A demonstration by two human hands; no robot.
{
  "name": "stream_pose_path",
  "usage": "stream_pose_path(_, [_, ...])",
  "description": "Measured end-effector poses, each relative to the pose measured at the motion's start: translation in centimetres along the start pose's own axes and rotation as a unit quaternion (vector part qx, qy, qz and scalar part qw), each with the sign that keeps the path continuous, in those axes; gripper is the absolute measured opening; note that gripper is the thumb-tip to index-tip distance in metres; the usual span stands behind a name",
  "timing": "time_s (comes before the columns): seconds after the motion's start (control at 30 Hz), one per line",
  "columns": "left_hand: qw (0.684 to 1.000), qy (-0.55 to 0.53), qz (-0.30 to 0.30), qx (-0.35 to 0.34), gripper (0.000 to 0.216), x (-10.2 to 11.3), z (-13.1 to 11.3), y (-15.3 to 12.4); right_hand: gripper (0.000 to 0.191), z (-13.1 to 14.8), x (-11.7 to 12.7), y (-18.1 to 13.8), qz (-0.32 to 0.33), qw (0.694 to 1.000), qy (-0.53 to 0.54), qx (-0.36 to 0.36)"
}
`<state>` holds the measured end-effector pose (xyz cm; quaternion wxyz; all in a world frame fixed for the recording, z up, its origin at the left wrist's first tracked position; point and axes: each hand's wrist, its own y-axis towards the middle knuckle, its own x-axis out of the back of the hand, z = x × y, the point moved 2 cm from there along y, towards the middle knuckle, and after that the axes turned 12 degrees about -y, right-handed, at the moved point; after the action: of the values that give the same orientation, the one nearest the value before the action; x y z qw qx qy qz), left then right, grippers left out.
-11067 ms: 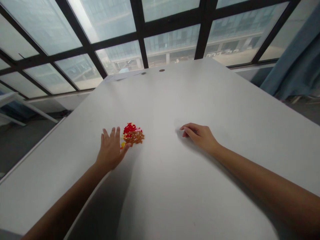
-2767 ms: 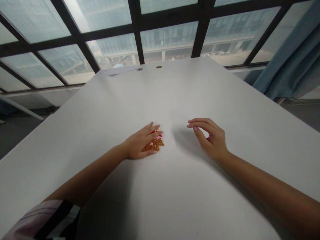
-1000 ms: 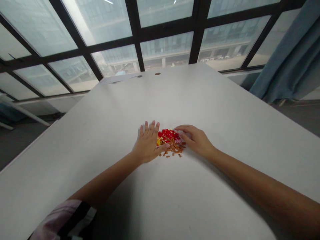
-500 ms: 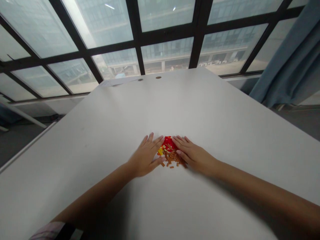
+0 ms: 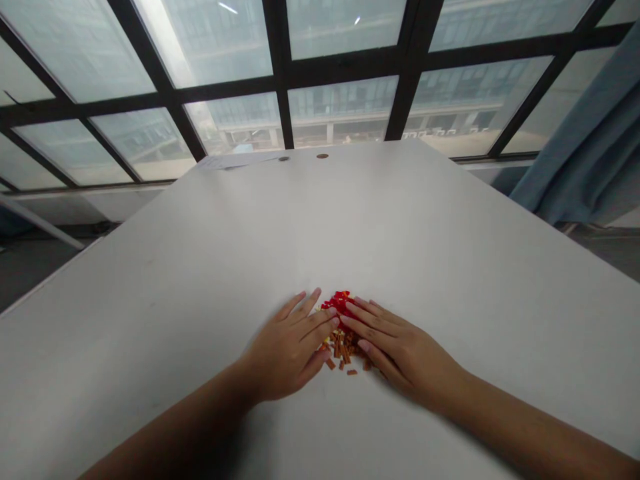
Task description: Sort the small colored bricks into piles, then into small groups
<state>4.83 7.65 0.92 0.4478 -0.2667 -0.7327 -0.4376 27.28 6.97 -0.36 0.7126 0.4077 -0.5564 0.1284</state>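
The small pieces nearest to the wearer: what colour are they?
Brown; the small pieces show best in the head view.

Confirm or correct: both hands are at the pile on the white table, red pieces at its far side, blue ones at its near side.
Wrong colour: the head view shows brown pieces, not blue, at the near side. The left hand, right hand and red pieces are as stated.
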Motion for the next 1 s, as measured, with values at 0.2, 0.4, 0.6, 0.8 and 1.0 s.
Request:
stream_pose_path(0.2, [0.999,-0.034,-0.038,0.004,0.026,0.4,-0.1,0.4,0.038,0.0,0.3,-0.1,-0.024,1.000,0.012,-0.011])
stream_pose_path(0.4, [0.996,-0.036,-0.077,0.002,0.014,0.2,0.3,0.2,0.037,-0.1,1.3,-0.1,-0.076,0.996,0.035,-0.044])
stream_pose_path(0.6, [0.993,-0.051,-0.104,-0.004,0.007,0.3,0.3,0.1,0.026,-0.2,1.9,0.2,-0.092,0.994,0.031,-0.053])
stream_pose_path(0.8, [0.991,-0.059,-0.124,-0.001,0.009,0.7,0.2,0.2,0.028,0.2,1.3,0.0,-0.059,0.998,0.024,0.005])
stream_pose_path(1.0, [0.986,-0.083,-0.144,0.006,0.011,0.7,0.3,0.1,0.027,0.1,1.2,-0.2,-0.075,0.997,0.015,-0.018])
